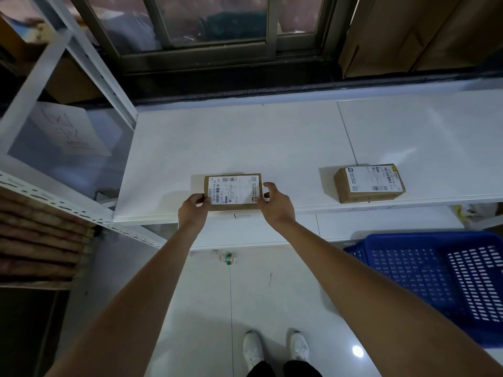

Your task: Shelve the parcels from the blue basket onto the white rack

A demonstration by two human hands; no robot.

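A small bottle (229, 259) lies on the pale floor tiles (206, 308) just below the grip. White shoes (275, 349) stand further below it. Above the grip runs a dark-framed window (217, 31), with cardboard sheets (419, 34) leaning at its right.

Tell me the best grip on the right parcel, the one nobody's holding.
Judging by pose: the right parcel lies flat on the rack, label up, near the front edge. Come from the front and above, and pinch across its short width, one long side each. It stands apart from the held parcel, so both sides look reachable.
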